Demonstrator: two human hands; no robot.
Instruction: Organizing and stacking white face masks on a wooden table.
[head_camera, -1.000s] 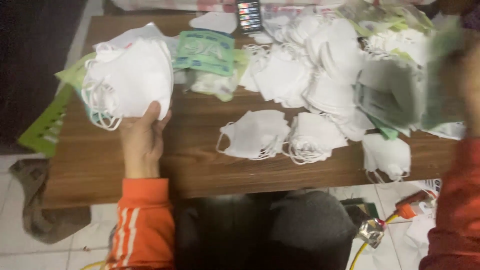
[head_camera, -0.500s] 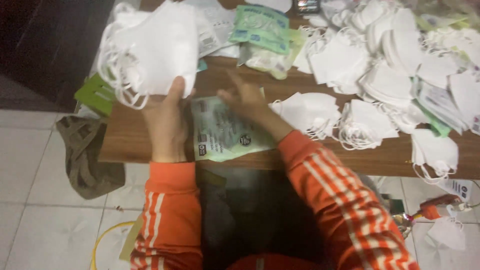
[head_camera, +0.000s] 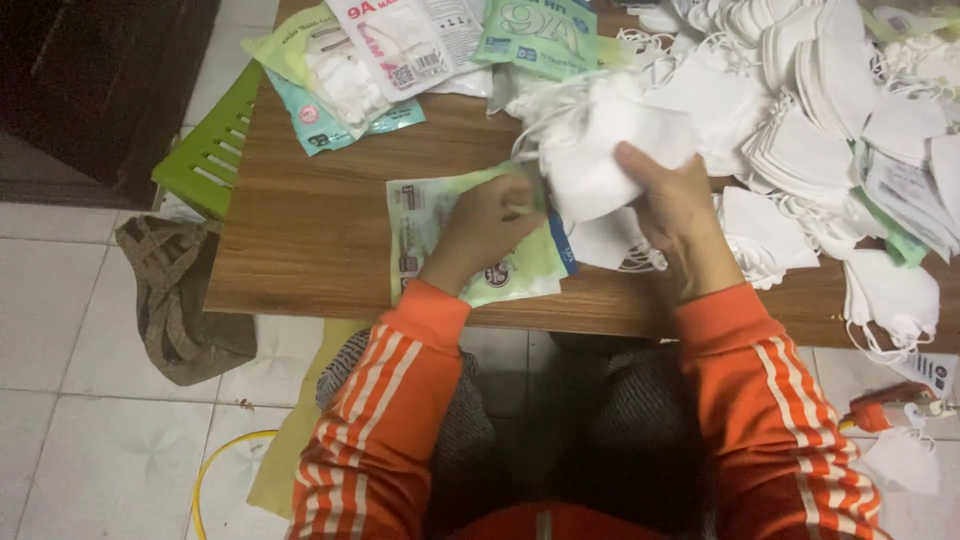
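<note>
Both hands meet mid-table: the right hand (head_camera: 672, 210) grips a stack of white masks (head_camera: 600, 150), while the left hand (head_camera: 490, 225) pinches open the pale green pouch (head_camera: 440, 240) lying flat just left of the stack. Loose masks (head_camera: 830, 120) crowd the right; printed packets (head_camera: 400, 50) lie beyond.

The wooden counter (head_camera: 330, 200) is cut off at the top and right of the frame. The left hand (head_camera: 485, 225) hides part of the pale green plastic packet (head_camera: 425, 215). The bunch of white masks (head_camera: 610, 150) is blurred, its count unclear.
</note>
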